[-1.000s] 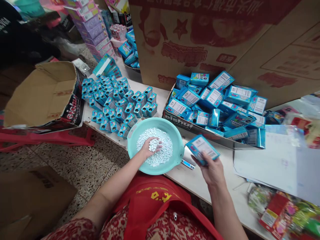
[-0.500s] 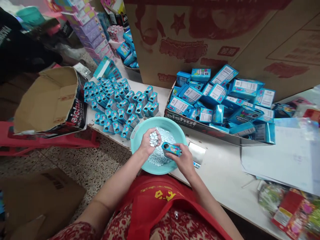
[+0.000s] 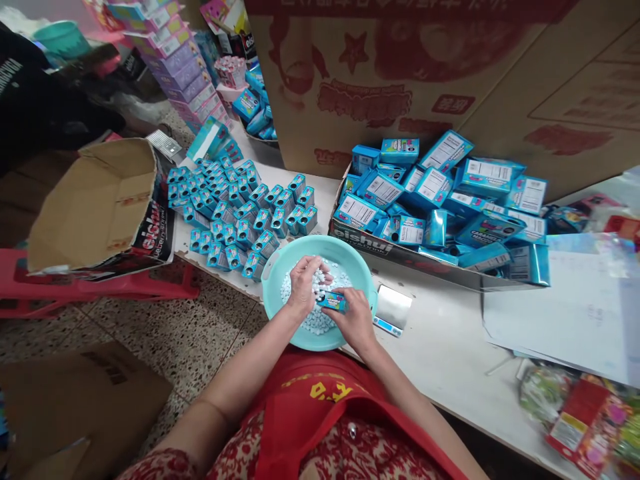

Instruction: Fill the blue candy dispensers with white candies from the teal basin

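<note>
White pellets (image 3: pixel 321 275), glossy blue carton (image 3: pixel 334 301)
Left hand (image 3: pixel 303 283) cupped the chalky pellets at the carton's holed end; right hand (image 3: pixel 355 313) gripped its slim body, both above a smooth round basin (image 3: pixel 357 268).

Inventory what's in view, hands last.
basin: one, turquoise, front
pellets: many, white, in basin
held box: one, blue, over basin
scale: one, silver, beside basin
table: one, white, centre
standing boxes: many, blue, centre left
heaped boxes: many, blue, in tray
large carton: one, brown, back
open carton: one, brown, left
papers: several, white, right
packets: several, mixed, right
stacked boxes: many, pastel, rear
person: one, dark clothing, left
left hand: one, bare, over basin
right hand: one, bare, on held box
</note>
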`<action>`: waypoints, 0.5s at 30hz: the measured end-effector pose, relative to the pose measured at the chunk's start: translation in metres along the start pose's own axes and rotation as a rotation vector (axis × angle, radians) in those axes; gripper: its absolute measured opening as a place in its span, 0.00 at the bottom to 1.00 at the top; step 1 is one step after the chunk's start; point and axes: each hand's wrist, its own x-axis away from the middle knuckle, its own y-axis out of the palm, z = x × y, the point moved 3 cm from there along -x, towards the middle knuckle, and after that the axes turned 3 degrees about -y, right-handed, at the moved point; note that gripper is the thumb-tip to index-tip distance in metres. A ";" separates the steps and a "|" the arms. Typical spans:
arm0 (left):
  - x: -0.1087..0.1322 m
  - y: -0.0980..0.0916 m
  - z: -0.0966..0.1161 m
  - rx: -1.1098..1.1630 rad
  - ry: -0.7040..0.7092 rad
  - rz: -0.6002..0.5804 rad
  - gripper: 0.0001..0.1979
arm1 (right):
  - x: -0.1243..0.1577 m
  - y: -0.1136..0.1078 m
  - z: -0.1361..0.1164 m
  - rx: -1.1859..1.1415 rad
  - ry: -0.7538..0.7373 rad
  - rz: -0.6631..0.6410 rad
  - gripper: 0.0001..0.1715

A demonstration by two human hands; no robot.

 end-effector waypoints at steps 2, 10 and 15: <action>0.001 0.002 0.003 -0.023 0.009 0.007 0.15 | 0.000 -0.002 -0.003 -0.025 -0.008 0.019 0.16; 0.000 0.006 0.002 -0.098 0.035 -0.024 0.17 | -0.002 -0.010 -0.002 -0.095 0.028 0.056 0.18; 0.005 0.007 0.001 -0.129 0.055 -0.012 0.17 | -0.001 -0.009 -0.001 -0.125 0.057 0.059 0.18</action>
